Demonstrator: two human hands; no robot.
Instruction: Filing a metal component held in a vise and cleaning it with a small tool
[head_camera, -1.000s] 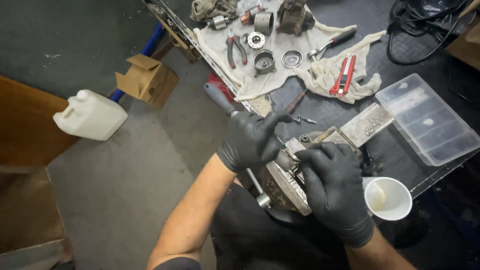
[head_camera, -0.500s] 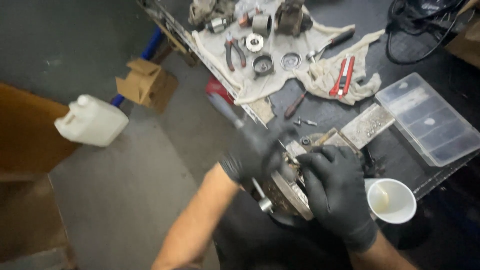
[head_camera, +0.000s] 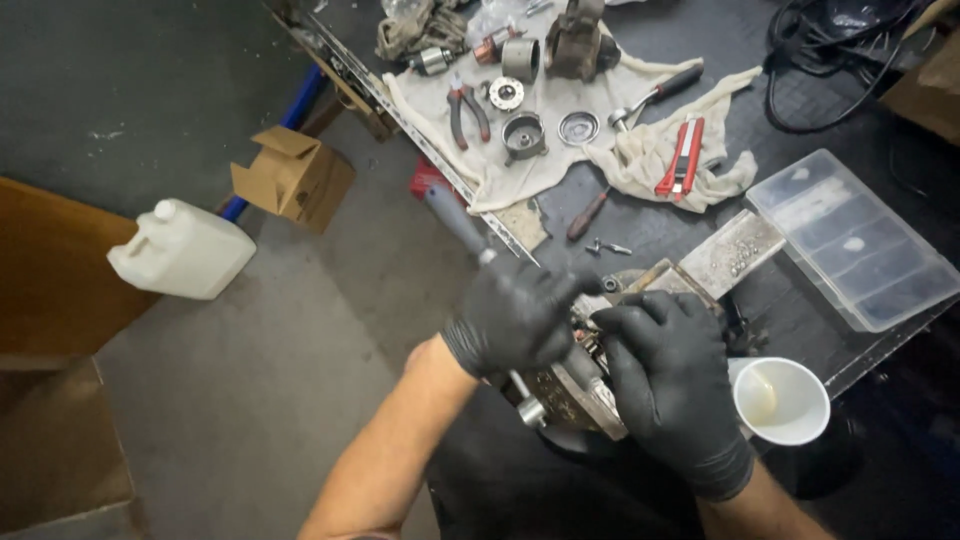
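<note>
A dark workbench (head_camera: 700, 60) is carrying a dirty white cloth (head_camera: 560, 150) at twelve o'clock, a clear plastic organizer box (head_camera: 860, 240) at three o'clock and a white cup (head_camera: 782, 400) at four o'clock, while a white jug (head_camera: 185, 250) and a cardboard box (head_camera: 292, 178) are sitting on the grey floor (head_camera: 260, 400) at nine o'clock.

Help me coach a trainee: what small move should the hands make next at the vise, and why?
Probably bring the screwdriver tip down onto the metal part: the left hand holds the tool raised and blurred, while the right hand already steadies the part in the vise.
</note>
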